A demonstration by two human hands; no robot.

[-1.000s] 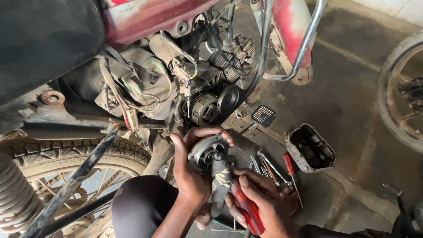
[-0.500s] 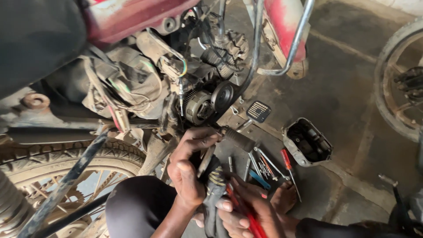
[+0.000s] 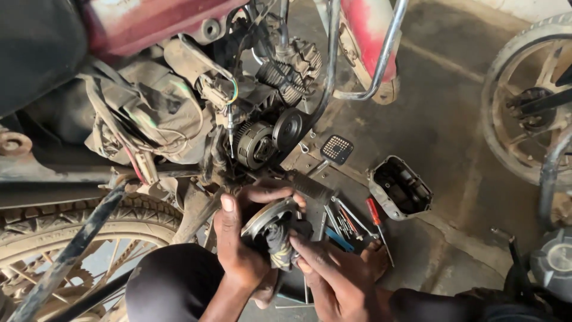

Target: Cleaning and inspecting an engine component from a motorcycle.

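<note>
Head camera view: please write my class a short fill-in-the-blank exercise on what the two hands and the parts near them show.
1. The left hand grips a round grey metal ____ part.
2. The right hand presses a dark ____ into that part.
3. The screwdriver on the floor has a ____ handle.
4. The open black metal casing lies on the ____.

Missing words: engine; rag; red; floor

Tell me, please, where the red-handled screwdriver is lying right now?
The red-handled screwdriver lies on the floor right of centre, between the spread of tools and the open metal cover.
</note>
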